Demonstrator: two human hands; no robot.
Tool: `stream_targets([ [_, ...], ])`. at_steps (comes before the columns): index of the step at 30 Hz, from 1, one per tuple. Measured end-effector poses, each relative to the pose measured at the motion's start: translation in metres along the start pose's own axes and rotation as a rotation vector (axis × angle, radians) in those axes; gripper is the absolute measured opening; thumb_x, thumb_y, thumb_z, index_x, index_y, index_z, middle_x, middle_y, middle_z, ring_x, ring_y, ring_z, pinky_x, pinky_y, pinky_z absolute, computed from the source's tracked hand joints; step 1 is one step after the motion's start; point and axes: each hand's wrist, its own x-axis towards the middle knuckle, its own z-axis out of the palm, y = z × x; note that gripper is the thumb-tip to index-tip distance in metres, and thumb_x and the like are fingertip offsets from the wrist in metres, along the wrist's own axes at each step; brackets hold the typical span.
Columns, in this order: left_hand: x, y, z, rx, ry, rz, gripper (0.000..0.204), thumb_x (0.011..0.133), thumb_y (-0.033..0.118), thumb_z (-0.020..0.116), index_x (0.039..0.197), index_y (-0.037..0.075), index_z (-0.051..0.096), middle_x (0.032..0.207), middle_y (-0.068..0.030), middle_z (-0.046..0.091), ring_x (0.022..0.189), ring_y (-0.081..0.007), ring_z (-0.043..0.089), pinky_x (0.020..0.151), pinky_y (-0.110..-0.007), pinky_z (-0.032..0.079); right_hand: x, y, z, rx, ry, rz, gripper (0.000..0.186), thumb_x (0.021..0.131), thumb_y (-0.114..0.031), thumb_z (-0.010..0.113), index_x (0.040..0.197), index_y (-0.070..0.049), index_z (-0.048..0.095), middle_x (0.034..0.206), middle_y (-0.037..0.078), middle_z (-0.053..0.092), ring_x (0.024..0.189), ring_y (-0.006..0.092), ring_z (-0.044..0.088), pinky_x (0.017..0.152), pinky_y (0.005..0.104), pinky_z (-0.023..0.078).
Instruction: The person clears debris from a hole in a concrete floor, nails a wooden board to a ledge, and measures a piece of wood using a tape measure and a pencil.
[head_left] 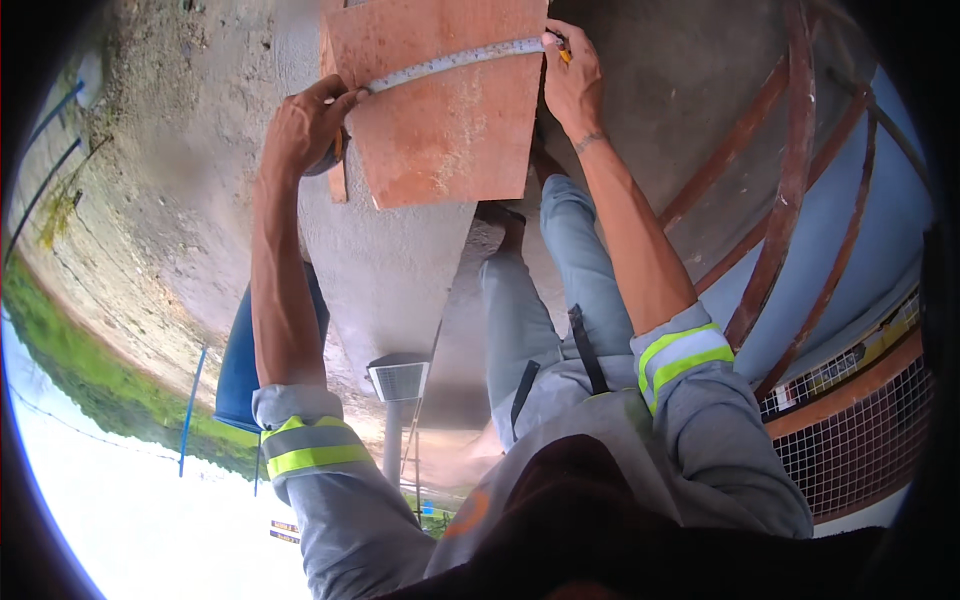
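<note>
A reddish-orange wooden board (450, 130) lies in front of me. Across it runs the pale, slightly bowed blade of a tape measure (455, 64). My left hand (305, 125) is closed at the board's left edge, its thumb and finger pinching the blade. A dark, orange-edged case shows partly under that palm. On the opposite edge, my right hand (575, 85) is closed on the blade's other end. A small yellow-and-black thing (564, 50) sticks out by its fingers; its kind is unclear.
A narrow wood strip (338, 180) shows under the board's left side, on a grey concrete ledge (350, 245). Rusty-red metal bars (775, 200) rise on the right, near a wire mesh (850, 440). A blue object (240, 370) stands beside my left forearm, rough ground beyond.
</note>
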Motion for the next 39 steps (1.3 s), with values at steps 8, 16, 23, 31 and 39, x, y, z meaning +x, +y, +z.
stream_targets([
  [8,0.005,0.001,0.028,-0.072,-0.059,-0.033,0.052,0.092,0.059,0.055,0.101,0.010,0.072,0.082,-0.0086,0.073,0.083,-0.0221,0.073,0.075,-0.040,0.055,0.005,0.015,-0.018,0.028,0.005,0.032,0.024,0.096,-0.020,0.059,0.114,-0.005,0.065,0.098,0.010,0.068,0.088,0.0213,0.065,0.079,0.0326,0.052],
  [16,0.040,-0.016,0.035,0.070,0.116,-0.021,0.056,0.088,0.063,0.057,0.104,0.011,0.073,0.087,-0.0130,0.073,0.088,-0.0276,0.072,0.077,-0.042,0.056,0.021,0.004,-0.005,0.094,0.041,0.006,0.015,0.092,-0.006,0.060,0.107,-0.002,0.060,0.095,0.016,0.066,0.090,0.0272,0.064,0.079,0.0370,0.050],
  [23,0.038,-0.020,0.032,0.065,0.152,-0.048,0.054,0.089,0.061,0.057,0.098,0.010,0.071,0.085,-0.0168,0.071,0.083,-0.0311,0.071,0.074,-0.044,0.055,0.025,-0.013,-0.033,0.100,0.140,-0.168,0.033,0.102,-0.028,0.045,0.097,0.000,0.063,0.091,0.013,0.064,0.085,0.0232,0.060,0.074,0.0346,0.048],
  [31,0.033,-0.011,0.049,0.126,0.379,0.025,0.044,0.093,0.054,0.055,0.107,0.017,0.074,0.096,-0.0088,0.070,0.088,-0.0328,0.069,0.077,-0.044,0.054,0.030,-0.019,-0.025,0.329,-0.235,-0.344,0.018,0.099,-0.019,0.054,0.095,-0.003,0.061,0.079,0.004,0.060,0.077,0.0122,0.057,0.071,0.0272,0.047],
  [39,0.032,-0.018,0.049,0.123,0.382,0.029,0.045,0.093,0.051,0.058,0.109,0.012,0.073,0.089,-0.0100,0.067,0.081,-0.0276,0.069,0.073,-0.040,0.053,0.027,-0.023,-0.027,0.079,-0.214,-0.367,0.011,0.088,-0.007,0.066,0.092,-0.001,0.059,0.079,0.007,0.063,0.075,0.0142,0.061,0.066,0.0306,0.050],
])
